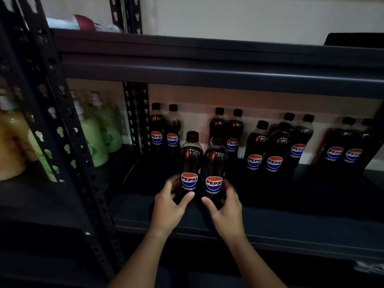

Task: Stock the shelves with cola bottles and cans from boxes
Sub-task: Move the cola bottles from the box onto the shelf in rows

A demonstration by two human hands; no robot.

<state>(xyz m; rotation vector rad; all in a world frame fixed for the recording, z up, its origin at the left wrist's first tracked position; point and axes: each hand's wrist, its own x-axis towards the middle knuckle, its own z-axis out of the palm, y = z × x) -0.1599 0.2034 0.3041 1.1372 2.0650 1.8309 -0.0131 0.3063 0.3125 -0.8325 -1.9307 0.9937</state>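
Dark cola bottles stand upright, side by side, on the shelf [270, 208]: left hand [169, 206] holds left bottle [191, 163] low in a curled grip, right hand [225, 208] likewise holds right bottle [215, 169]. Low holds likely steady them for sliding back toward the stocked rows [266, 148].

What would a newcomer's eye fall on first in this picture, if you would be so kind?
Two cola bottles stand side by side at the front of the dark shelf: the left hand grips the left bottle and the right hand grips the right bottle. Behind them, pairs of cola bottles line the back, and green bottles fill the neighbouring bay to the left.
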